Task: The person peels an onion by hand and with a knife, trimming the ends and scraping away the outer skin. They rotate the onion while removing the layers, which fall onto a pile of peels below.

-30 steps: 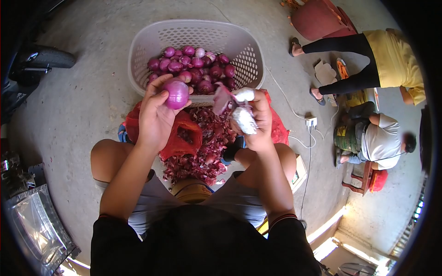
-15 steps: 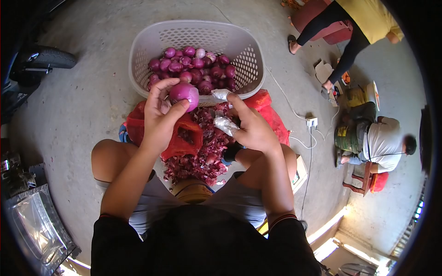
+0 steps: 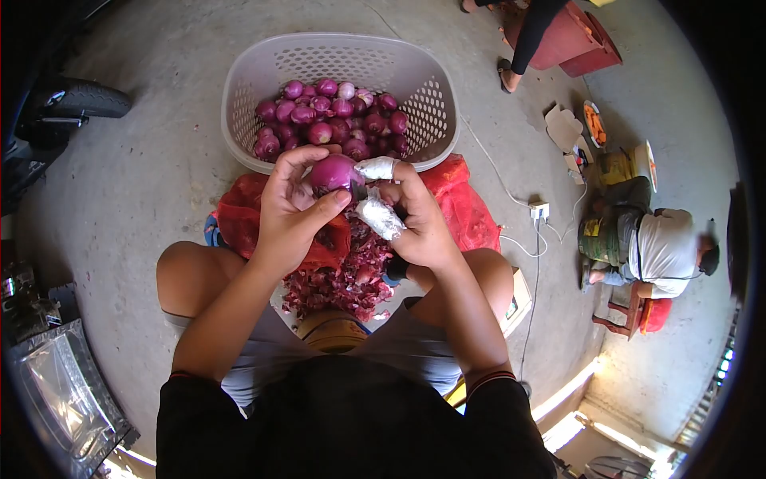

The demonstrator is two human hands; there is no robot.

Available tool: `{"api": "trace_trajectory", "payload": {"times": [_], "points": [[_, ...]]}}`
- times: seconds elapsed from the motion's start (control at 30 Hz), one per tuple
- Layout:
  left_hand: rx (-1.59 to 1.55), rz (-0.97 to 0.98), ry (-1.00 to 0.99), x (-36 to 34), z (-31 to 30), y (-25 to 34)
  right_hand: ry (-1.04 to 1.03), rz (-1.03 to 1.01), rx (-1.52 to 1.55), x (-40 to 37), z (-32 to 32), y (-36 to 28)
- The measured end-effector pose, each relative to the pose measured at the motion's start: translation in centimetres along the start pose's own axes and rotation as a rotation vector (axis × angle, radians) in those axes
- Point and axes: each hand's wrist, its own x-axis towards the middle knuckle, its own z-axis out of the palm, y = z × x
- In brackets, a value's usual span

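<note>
A red onion is gripped between the thumb and fingers of my left hand, just over the near rim of the basket. My right hand, its thumb and index finger wrapped in silvery-white covering, pinches a small knife blade against the onion's right side. Most of the blade is hidden by the fingers. Beyond both hands, a grey perforated basket holds many red onions. Beneath them lies a heap of onion skins, between red mesh bags on either side.
A cord runs along the floor to a white socket box at right. One person sits farther right; another person's leg shows at the top. A tray of orange pieces lies near cardboard. A motorcycle wheel stands at left.
My right hand has moved left, bringing the blade to the onion, while my left hand shifted slightly right with it. The standing person at upper right has moved mostly out of view.
</note>
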Motion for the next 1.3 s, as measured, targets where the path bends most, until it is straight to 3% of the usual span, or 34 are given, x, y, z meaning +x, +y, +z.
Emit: {"api": "trace_trajectory", "payload": {"times": [0.3, 0.4, 0.67, 0.97, 1.3], "points": [[0.042, 0.054, -0.038, 0.0, 0.0, -0.1, 0.024, -0.06, 0.027, 0.3, 0.2, 0.3], [0.049, 0.063, -0.041, 0.0, 0.0, -0.1, 0.011, -0.006, 0.014, 0.1, -0.2, 0.1], [0.013, 0.1, -0.03, 0.2, -0.2, -0.1, 0.048, 0.131, 0.385, 0.2, -0.7, -1.4], [0.013, 0.119, -0.044, 0.2, -0.2, -0.1, -0.045, 0.221, 0.421, 0.3, -0.5, -2.5], [-0.213, -0.023, 0.012, -0.4, 0.4, -0.2, 0.034, -0.027, 0.421, 0.1, 1.1, -0.2]]}}
